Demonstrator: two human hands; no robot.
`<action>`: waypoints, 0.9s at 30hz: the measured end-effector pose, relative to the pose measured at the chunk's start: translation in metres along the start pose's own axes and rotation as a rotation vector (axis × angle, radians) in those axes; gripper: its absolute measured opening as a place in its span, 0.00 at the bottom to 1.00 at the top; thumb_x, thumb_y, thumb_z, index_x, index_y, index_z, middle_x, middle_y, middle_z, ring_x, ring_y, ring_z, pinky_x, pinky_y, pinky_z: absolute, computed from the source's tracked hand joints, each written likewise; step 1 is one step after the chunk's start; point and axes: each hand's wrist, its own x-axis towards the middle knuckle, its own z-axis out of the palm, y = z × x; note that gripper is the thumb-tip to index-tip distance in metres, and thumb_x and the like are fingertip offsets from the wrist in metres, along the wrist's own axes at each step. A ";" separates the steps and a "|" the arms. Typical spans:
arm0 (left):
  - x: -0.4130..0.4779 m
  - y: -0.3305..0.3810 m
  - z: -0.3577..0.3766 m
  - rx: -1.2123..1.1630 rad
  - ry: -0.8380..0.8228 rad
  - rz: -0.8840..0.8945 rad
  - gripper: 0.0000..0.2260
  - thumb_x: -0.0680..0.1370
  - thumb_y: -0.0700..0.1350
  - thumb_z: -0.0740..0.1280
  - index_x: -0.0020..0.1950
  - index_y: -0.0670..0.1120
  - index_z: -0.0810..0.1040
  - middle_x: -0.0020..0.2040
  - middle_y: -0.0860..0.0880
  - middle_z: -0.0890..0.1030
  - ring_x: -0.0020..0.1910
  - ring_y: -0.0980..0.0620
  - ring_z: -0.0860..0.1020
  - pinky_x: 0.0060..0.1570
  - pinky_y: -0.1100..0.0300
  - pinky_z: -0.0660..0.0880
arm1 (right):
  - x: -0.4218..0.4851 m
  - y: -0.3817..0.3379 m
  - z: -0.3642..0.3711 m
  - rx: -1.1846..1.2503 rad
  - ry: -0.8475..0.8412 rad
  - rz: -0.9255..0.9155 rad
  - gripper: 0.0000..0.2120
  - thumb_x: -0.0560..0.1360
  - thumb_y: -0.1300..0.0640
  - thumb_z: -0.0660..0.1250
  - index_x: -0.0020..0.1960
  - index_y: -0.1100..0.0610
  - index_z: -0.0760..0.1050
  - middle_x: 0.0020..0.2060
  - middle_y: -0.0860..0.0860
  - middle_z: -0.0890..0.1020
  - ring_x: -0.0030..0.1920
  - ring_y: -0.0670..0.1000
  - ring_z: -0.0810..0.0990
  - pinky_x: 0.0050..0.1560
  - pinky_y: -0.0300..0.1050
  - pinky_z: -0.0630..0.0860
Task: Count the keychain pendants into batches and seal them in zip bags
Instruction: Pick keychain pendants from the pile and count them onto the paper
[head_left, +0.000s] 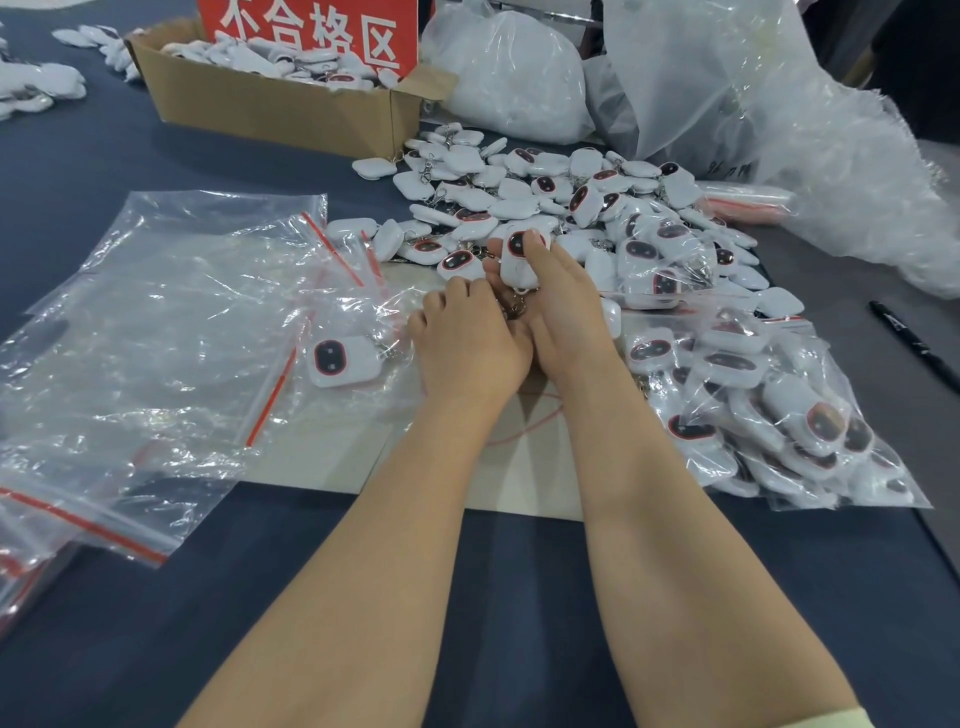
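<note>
A heap of white keychain pendants with dark red-rimmed faces lies on the table beyond my hands. My right hand holds one white pendant upright, thumb on its face, with its metal ring hanging below. My left hand presses against the right palm, fingers curled at the ring; what it holds is hidden. One single pendant lies inside an open clear zip bag with a red seal strip, just left of my left hand. A filled zip bag of pendants rests at the right.
A cardboard box of pendants with a red sign stands at the back left. Large plastic bags fill the back right. A black marker lies at the right edge. More empty zip bags lie at the left. A beige sheet sits under my wrists.
</note>
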 end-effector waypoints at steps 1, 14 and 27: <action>0.000 0.000 0.000 -0.001 0.001 0.000 0.14 0.75 0.49 0.62 0.59 0.45 0.73 0.60 0.45 0.73 0.62 0.42 0.68 0.61 0.50 0.61 | 0.000 0.000 0.000 -0.027 -0.004 -0.014 0.08 0.81 0.61 0.61 0.45 0.59 0.77 0.41 0.52 0.82 0.39 0.46 0.81 0.47 0.40 0.79; 0.000 0.001 -0.001 0.010 -0.013 0.000 0.15 0.76 0.49 0.61 0.60 0.45 0.73 0.61 0.45 0.72 0.62 0.41 0.67 0.61 0.50 0.61 | 0.002 0.004 -0.003 -0.119 -0.032 -0.102 0.03 0.79 0.63 0.64 0.46 0.59 0.75 0.41 0.52 0.82 0.39 0.45 0.81 0.45 0.40 0.78; 0.001 0.000 0.000 0.022 0.000 -0.002 0.15 0.76 0.49 0.61 0.59 0.44 0.72 0.61 0.45 0.72 0.62 0.41 0.67 0.61 0.49 0.61 | 0.001 0.002 -0.001 -0.102 -0.035 -0.074 0.09 0.82 0.62 0.57 0.48 0.59 0.75 0.42 0.52 0.83 0.37 0.43 0.82 0.41 0.36 0.79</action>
